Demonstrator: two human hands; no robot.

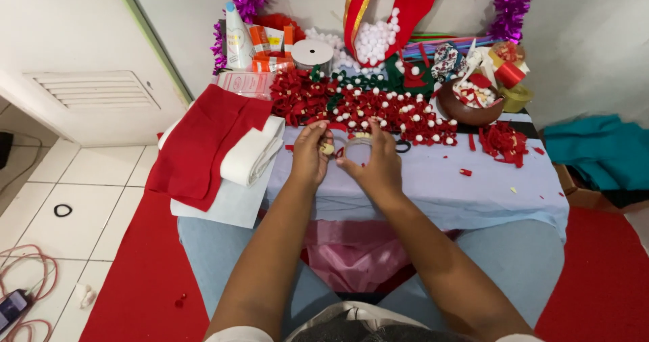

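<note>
A: Nearest the camera are the person's knees under pale blue cloth, with a pink plastic bag [351, 251] between them, below the edge of the tabletop [473, 193].

B: And the hands?

A: Both are raised over the near part of the tabletop. The left hand [309, 154] has its grip pinched shut on a small cream-coloured piece [327, 149] at the fingertips. The right hand [380, 163] is closed around a roll of clear tape [358, 150], holding it just beside the left hand.

B: What containers show?

A: A brown bowl [466, 112] stands at the right rear, filled with small red and white bits. Behind the middle, a red felt pouch [389, 11] hangs open with white pompoms [373, 41] heaped in it. A white spool [312, 53] stands to the left of it.

B: And between those and the hands?

A: A wide bed of red ribbon bows with white pompom centres [378, 109], a few green ones among them, lies just beyond the fingers. Red ribbon scraps [503, 141] lie to the right. Folded red felt [206, 139] and white felt [253, 154] lie on the left edge of the tabletop.
</note>
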